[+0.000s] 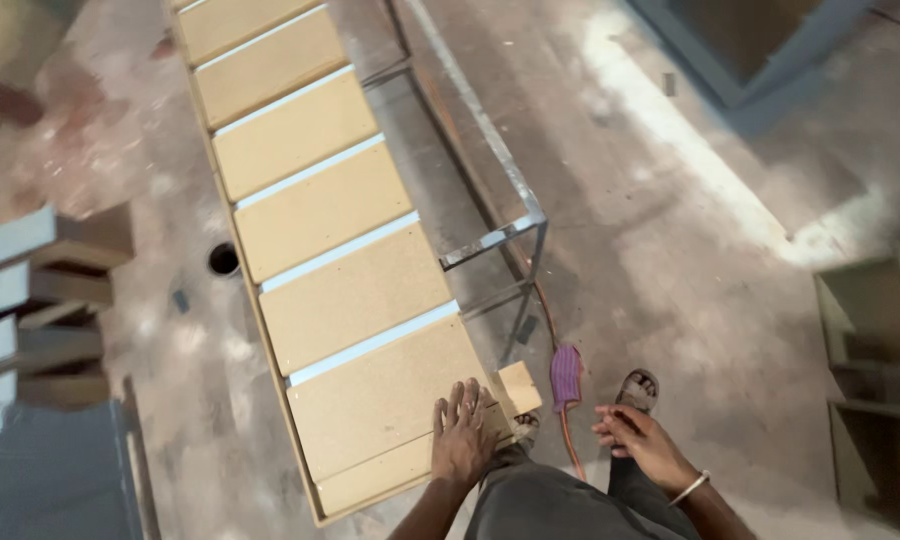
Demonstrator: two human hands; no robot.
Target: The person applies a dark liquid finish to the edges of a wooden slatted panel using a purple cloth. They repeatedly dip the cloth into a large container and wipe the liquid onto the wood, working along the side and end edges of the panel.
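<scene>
The left hand (463, 436) lies flat, palm down and fingers spread, on the near end of a long fibreboard panel unit (320, 220), holding nothing but pressing on the bottom right corner of its face. The right hand (642, 440) hangs free at lower right of the frame, fingers loosely curled and touching nothing that I can make out; a pale bangle sits at its wrist. Just right of the resting fingers, a small square wood offcut (519, 387) lies against the panel's edge. The unit itself runs from the bottom centre of the frame up to the upper left, its long axis tilted a little leftward as it recedes, with the near end by the person's legs. Its face is split into a row of tan sections parted by thin white strips (372, 342); every section in view looks fitted, so I'd judge the assembly largely done, though whatever fixing or finishing remains cannot be told from here. A bare metal frame (510, 232) stands along the panel's right side, and an orange cord with a purple cloth wrap (566, 376) trails over the dusty concrete floor (690, 280) near the sandalled feet. Stacked grey boards (20, 290) sit at the left edge.
</scene>
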